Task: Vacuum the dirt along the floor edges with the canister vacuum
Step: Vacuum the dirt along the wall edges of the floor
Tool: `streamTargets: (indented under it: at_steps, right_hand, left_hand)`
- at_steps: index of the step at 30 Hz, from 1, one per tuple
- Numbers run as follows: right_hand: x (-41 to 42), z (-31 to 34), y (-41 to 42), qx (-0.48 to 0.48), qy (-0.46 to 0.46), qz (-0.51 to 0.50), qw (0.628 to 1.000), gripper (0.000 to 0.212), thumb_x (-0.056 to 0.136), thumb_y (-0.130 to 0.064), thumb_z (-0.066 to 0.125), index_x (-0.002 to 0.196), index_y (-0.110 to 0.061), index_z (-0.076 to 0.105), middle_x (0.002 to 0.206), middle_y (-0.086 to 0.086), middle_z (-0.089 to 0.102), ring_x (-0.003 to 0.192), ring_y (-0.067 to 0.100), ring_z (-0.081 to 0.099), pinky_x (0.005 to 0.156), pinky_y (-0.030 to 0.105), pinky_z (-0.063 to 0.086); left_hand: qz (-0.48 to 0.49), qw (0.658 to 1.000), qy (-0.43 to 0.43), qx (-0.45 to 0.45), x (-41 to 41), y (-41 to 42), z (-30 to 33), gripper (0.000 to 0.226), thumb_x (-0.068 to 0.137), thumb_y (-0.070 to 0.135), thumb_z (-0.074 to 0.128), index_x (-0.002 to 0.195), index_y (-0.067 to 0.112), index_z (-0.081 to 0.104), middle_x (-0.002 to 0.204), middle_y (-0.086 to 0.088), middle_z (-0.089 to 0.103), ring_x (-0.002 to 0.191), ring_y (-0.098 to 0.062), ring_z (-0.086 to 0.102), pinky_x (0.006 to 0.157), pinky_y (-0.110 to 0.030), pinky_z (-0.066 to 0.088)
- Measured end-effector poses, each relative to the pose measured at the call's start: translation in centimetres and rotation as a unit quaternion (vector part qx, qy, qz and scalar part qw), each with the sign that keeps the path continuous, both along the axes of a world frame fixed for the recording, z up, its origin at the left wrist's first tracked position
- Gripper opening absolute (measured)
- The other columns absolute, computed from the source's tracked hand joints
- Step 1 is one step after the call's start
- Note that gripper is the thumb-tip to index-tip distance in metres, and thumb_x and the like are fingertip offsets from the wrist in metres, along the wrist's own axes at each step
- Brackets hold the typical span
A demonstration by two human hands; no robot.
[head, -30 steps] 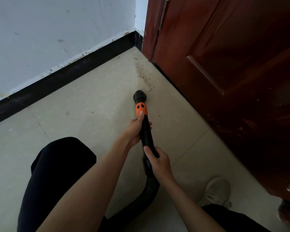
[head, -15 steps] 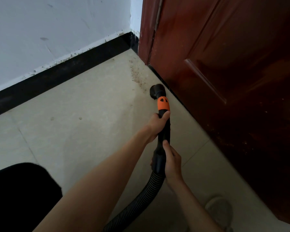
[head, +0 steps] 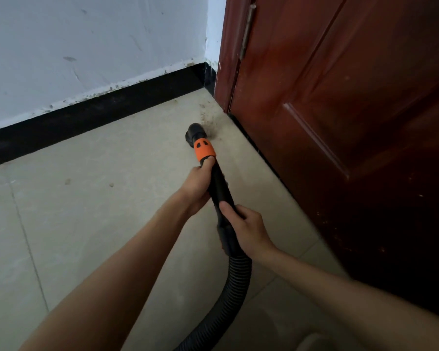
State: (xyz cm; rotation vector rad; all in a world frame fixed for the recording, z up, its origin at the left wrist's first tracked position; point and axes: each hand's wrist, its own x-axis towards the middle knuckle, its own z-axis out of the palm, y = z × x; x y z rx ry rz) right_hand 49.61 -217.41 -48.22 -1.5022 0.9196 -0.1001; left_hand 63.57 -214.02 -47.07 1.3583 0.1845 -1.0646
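A black vacuum wand [head: 219, 188] with an orange collar [head: 204, 149] points toward the corner, its round nozzle [head: 195, 134] down on the beige tile floor. My left hand [head: 197, 184] grips the wand just below the collar. My right hand [head: 247, 230] grips it lower, where the ribbed black hose [head: 235, 282] joins. Brown dirt specks [head: 208, 116] lie just beyond the nozzle, along the bottom of the dark red door [head: 340, 122]. The canister is out of view.
A white wall with a black baseboard [head: 91, 117] runs along the left and meets the door frame [head: 228, 59] in the corner. A few small dirt spots [head: 110, 184] lie on the tiles to the left. A pale shoe tip [head: 312, 342] shows at the bottom edge.
The nozzle has moved forward along the door's bottom edge toward the corner, over part of the dirt trail. Both hands keep their grip. The camera has moved closer to the corner.
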Motion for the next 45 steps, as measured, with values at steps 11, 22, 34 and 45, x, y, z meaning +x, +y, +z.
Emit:
streamTargets:
  at_steps: [11,22,34,45]
  right_hand:
    - [-0.9,0.8,-6.2,-0.143,0.049,0.162,0.975,0.042,0.087,-0.049,0.063,0.058,-0.02,0.055,0.05,-0.011,0.057,0.049,0.002,0.053,0.049,0.019,0.038]
    - [-6.8,-3.5,-6.2,-0.157,0.052,0.115,0.98,0.039,0.084,-0.055,0.061,0.067,-0.02,0.058,0.06,0.003,0.061,0.057,0.021,0.061,0.053,0.031,0.043]
    - [-1.1,-5.4,-7.0,-0.176,0.034,0.127,0.976,0.048,0.075,-0.066,0.054,0.068,-0.019,0.056,0.061,0.004,0.061,0.06,0.022,0.06,0.056,0.04,0.049]
    - [7.1,-6.9,-8.2,-0.239,0.062,0.147,0.958,0.041,0.083,-0.068,0.049,0.068,-0.03,0.048,0.064,-0.007,0.058,0.063,0.013,0.059,0.053,0.028,0.042]
  left_hand:
    - [0.103,0.992,0.068,-0.023,-1.8,-1.9,0.9,0.03,0.101,0.033,0.039,0.087,0.006,0.042,0.077,-0.01,0.049,0.068,-0.023,0.053,0.061,-0.033,0.048]
    - [0.069,0.996,-0.013,0.047,-7.1,-4.7,-2.3,0.028,0.099,0.036,0.041,0.106,0.01,0.038,0.078,-0.009,0.05,0.062,-0.019,0.055,0.057,-0.029,0.05]
    - [0.108,0.977,-0.134,0.124,-2.1,-6.0,-4.2,0.03,0.1,0.038,0.036,0.088,0.011,0.044,0.07,-0.006,0.05,0.051,-0.015,0.056,0.039,-0.019,0.045]
    - [0.092,0.976,-0.137,0.142,6.0,-7.8,-5.7,0.034,0.099,0.043,0.037,0.107,0.011,0.044,0.078,-0.007,0.054,0.06,-0.017,0.058,0.05,-0.025,0.048]
